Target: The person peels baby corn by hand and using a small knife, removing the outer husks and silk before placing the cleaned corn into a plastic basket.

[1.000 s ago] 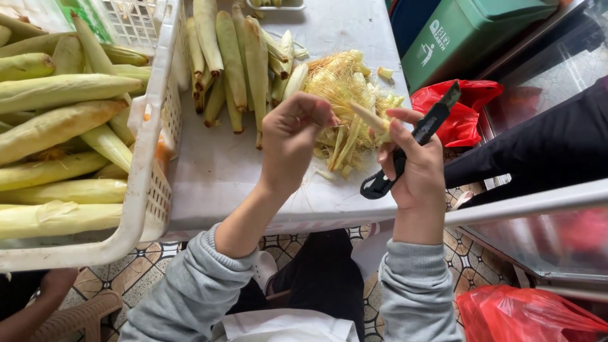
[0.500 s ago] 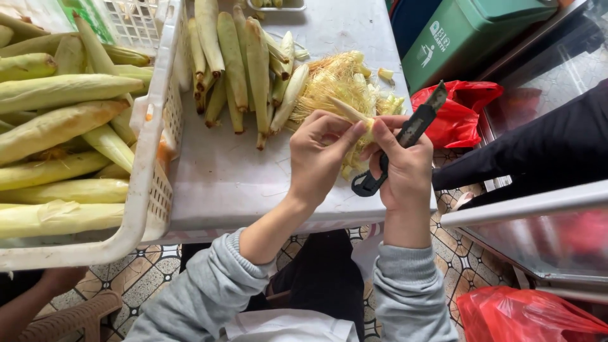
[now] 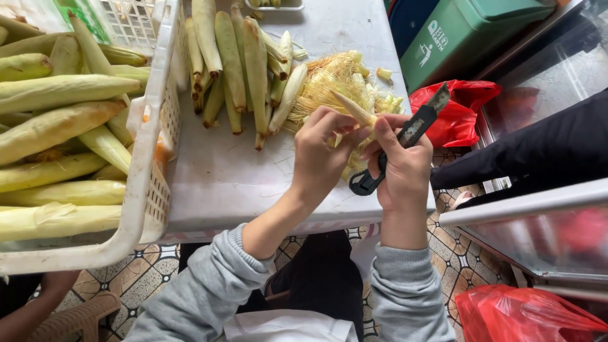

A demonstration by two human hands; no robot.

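Note:
My left hand point(image 3: 323, 155) pinches a small pale baby corn ear point(image 3: 352, 108) by its lower end, with its tip pointing up and left. My right hand point(image 3: 400, 161) grips a black utility knife point(image 3: 405, 136) and also touches the ear with thumb and fingers. The blade end points up and right, away from the ear. Both hands hover over the near edge of a white table point(image 3: 221, 177). Just beyond them lies a heap of yellow husk and silk point(image 3: 335, 79).
A row of peeled baby corn point(image 3: 244, 63) lies on the table. A white plastic basket point(image 3: 142, 171) of unhusked corn point(image 3: 57, 126) stands at the left. A green bin point(image 3: 468, 31) and red bags point(image 3: 453, 114) are at the right, another red bag point(image 3: 525, 313) below.
Both hands have drawn closer together and a little toward me. The baby corn ear now stands bare between them, and the knife has tilted more upright.

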